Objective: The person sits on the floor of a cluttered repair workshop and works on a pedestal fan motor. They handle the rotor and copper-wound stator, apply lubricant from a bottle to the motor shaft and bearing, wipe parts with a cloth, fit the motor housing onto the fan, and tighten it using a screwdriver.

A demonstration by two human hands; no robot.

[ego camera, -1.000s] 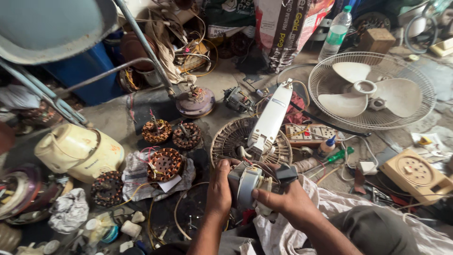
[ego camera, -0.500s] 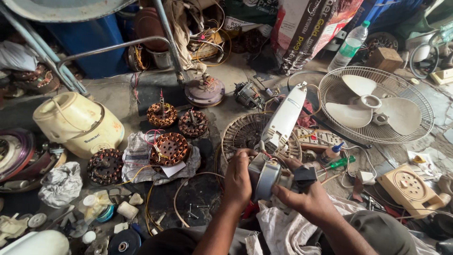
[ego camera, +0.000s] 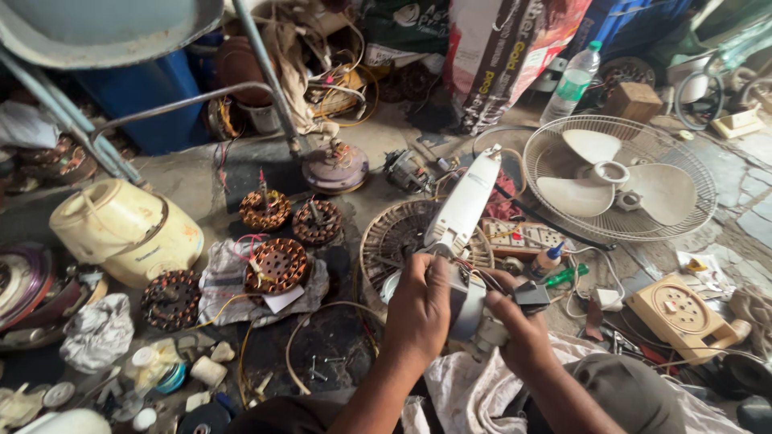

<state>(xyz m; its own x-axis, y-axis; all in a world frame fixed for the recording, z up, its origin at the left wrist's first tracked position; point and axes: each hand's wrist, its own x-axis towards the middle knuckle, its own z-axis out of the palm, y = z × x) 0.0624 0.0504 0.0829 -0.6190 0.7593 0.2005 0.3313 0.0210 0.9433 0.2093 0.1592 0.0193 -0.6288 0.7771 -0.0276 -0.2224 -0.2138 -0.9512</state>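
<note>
The left hand point(ego camera: 420, 309) is curling tight around the grey round motor end of a long white plastic fan housing point(ego camera: 466, 201), while the right hand point(ego camera: 519, 329) is gripping a small black block point(ego camera: 532, 296) wired to it. Copper-wound stators point(ego camera: 277, 265) are lying just left, a wire fan guard point(ego camera: 402, 237) underneath. The housing's long axis is pointing away toward a white bladed fan point(ego camera: 619, 178)

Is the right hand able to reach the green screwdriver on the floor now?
Probably yes. The green screwdriver lies uncovered just beyond the right hand, but that hand holds a small black part, so it must free itself first.
</note>
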